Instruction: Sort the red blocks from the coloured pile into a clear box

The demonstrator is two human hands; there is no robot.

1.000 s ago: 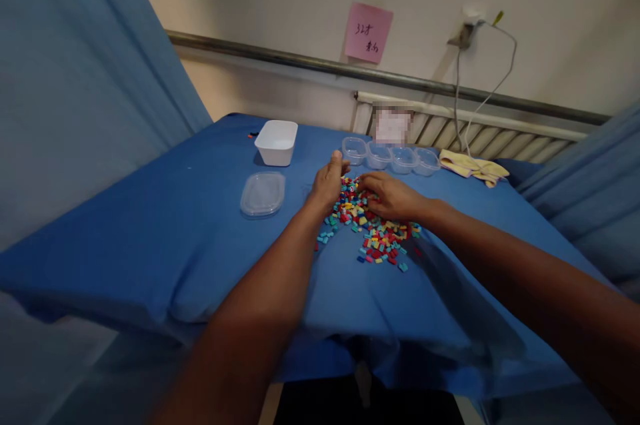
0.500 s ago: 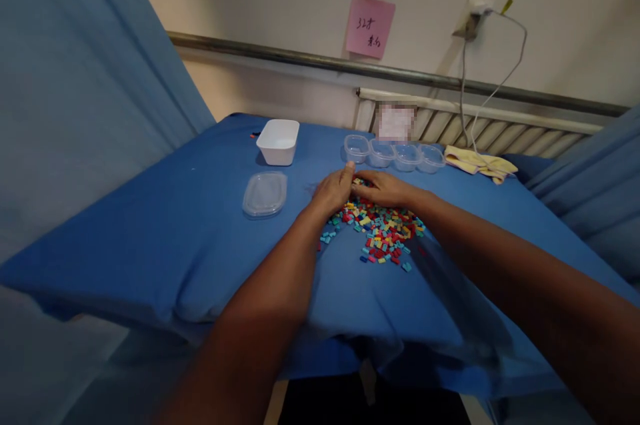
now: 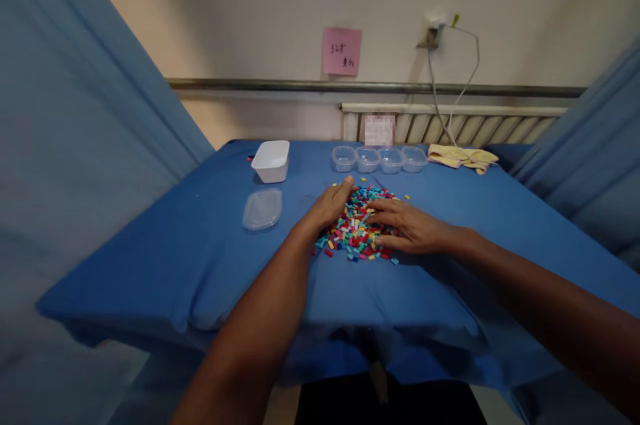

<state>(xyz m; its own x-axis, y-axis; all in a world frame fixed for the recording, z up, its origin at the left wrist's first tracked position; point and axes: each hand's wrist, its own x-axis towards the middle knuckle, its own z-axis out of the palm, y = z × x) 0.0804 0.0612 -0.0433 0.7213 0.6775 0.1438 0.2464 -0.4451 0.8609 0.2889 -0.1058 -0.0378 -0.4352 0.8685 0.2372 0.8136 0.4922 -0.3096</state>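
A heap of small red, yellow, blue and teal blocks (image 3: 358, 225) lies on the blue cloth-covered table (image 3: 200, 258). My left hand (image 3: 330, 203) rests edge-on against the heap's left side, fingers together and stretched out. My right hand (image 3: 406, 227) lies flat on the heap's right side, fingers spread. Neither hand holds anything that I can see.
A row of small clear tubs (image 3: 379, 159) stands behind the heap. A white tub (image 3: 271, 161) and a clear lid (image 3: 263, 209) sit to the left. A yellow cloth (image 3: 460, 157) lies at the back right. Blue curtains hang on both sides.
Both hands have drawn back toward me from the far edge of the heap, and the blocks are pushed into a tighter pile. My head has turned, shifting the view.
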